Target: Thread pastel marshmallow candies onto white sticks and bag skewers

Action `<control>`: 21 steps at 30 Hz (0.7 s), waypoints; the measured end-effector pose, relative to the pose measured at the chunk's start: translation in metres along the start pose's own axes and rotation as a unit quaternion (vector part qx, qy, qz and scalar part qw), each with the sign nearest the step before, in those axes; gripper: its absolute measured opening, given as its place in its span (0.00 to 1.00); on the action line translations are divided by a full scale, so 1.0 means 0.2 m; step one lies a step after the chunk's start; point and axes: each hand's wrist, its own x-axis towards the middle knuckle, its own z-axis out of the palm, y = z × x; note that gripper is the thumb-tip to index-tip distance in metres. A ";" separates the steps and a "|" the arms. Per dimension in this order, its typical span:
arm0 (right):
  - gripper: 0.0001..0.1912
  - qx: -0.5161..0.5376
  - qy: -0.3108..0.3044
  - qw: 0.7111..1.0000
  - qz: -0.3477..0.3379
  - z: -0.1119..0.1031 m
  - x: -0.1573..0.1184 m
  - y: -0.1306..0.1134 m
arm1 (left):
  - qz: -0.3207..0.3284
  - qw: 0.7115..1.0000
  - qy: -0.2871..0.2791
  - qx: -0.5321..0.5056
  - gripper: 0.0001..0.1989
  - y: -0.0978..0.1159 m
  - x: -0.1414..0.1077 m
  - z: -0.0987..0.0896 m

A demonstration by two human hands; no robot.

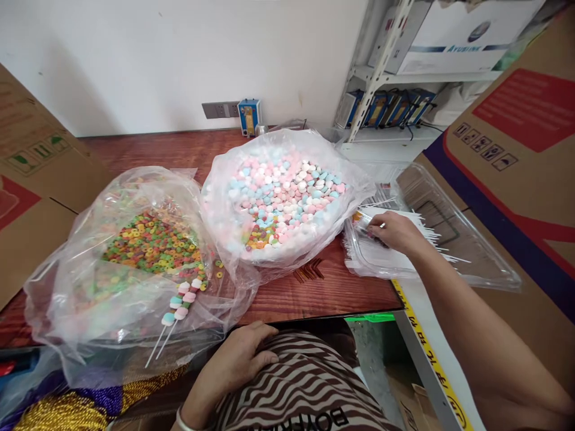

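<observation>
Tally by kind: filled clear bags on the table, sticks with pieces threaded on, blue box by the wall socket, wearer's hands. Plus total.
Filled clear bags: 2
Threaded sticks: 2
Blue box by the wall socket: 1
Hands: 2
Total: 7

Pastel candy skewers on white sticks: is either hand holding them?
No, the skewers lie on clear plastic, apart from left hand and right hand.
</observation>
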 end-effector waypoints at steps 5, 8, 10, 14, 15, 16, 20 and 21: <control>0.13 0.075 0.174 0.978 0.090 -0.02 -0.10 -0.01 | 0.019 1.000 -0.002 -0.001 0.21 0.02 0.01 0.00; 0.15 0.077 0.169 0.976 0.116 0.00 -0.12 -0.06 | 0.031 0.999 -0.004 0.007 0.20 0.05 0.03 0.00; 0.17 0.112 0.125 0.981 0.092 0.02 -0.10 -0.09 | 0.037 0.999 -0.006 0.010 0.20 0.06 0.04 0.01; 0.17 0.242 0.183 0.950 0.065 0.00 -0.11 -0.09 | 0.042 0.999 -0.009 -0.005 0.21 0.06 0.05 0.01; 0.15 0.262 0.230 0.935 0.071 -0.03 -0.14 -0.09 | 0.041 0.999 -0.007 -0.012 0.21 0.06 0.05 0.01; 0.13 0.278 0.281 0.915 0.078 -0.05 -0.17 -0.11 | 0.041 0.999 -0.006 -0.022 0.20 0.06 0.05 0.01; 0.14 0.422 0.387 0.818 0.058 -0.11 -0.41 -0.38 | 0.071 0.984 -0.026 -0.163 0.25 0.11 0.12 0.03; 0.11 0.575 0.318 0.754 0.009 -0.09 -0.48 -0.49 | 0.095 0.966 -0.038 -0.236 0.32 0.14 0.15 0.05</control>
